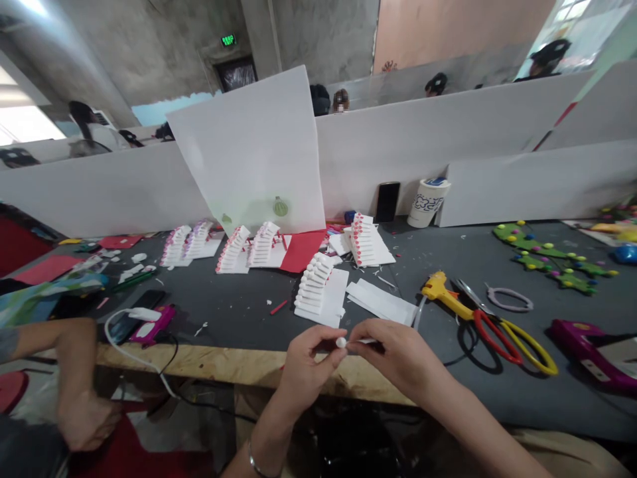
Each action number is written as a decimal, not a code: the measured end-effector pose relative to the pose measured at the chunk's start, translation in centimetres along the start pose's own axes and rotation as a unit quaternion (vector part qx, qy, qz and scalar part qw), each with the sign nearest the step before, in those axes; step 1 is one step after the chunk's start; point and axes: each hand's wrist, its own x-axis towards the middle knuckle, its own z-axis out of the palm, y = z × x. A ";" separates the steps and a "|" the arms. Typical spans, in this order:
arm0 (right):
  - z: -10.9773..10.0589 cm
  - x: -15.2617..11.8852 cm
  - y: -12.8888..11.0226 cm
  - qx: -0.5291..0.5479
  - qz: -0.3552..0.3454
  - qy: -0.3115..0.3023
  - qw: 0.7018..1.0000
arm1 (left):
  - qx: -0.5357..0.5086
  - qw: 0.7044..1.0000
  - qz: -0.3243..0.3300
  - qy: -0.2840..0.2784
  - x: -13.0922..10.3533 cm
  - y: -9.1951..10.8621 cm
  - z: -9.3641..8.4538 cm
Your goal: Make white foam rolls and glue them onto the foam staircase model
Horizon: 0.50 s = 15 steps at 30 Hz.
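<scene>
My left hand (307, 362) and my right hand (398, 348) meet over the table's front edge. Between their fingertips is a small white rolled piece (341, 342) with a round end towards my left thumb and index finger. Both hands are closed in a pinch on it. A thin white part shows under my right index finger; the rest is hidden. Just beyond my hands, a white card (333, 295) carries a row of similar white pieces (312, 282). White paper strips (381, 302) lie to its right.
A yellow glue gun (442, 289), scissors (502, 338) and a grey ring-shaped item (510, 299) lie right. Behind stand cards with red-tipped rows (362, 240), a phone (387, 202) and a paper cup (428, 202). At left is another person's arm (74, 372), near a white cable (112, 335).
</scene>
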 end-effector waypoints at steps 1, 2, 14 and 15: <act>0.1 0.0 0.0 -0.002 0.000 -0.001 1.000 | 0.005 1.000 -0.002 0.000 0.0 0.1 -0.1; 0.1 0.0 0.1 -0.003 -0.001 -0.001 1.000 | 0.011 1.000 0.001 -0.003 0.0 0.2 -0.2; 0.4 -0.4 0.0 -0.034 -0.055 0.016 0.998 | -0.034 0.998 -0.050 -0.019 -0.3 0.1 -0.5; 0.4 -0.4 0.0 -0.037 -0.052 0.014 0.998 | -0.060 0.995 -0.072 -0.019 -0.3 0.0 -0.5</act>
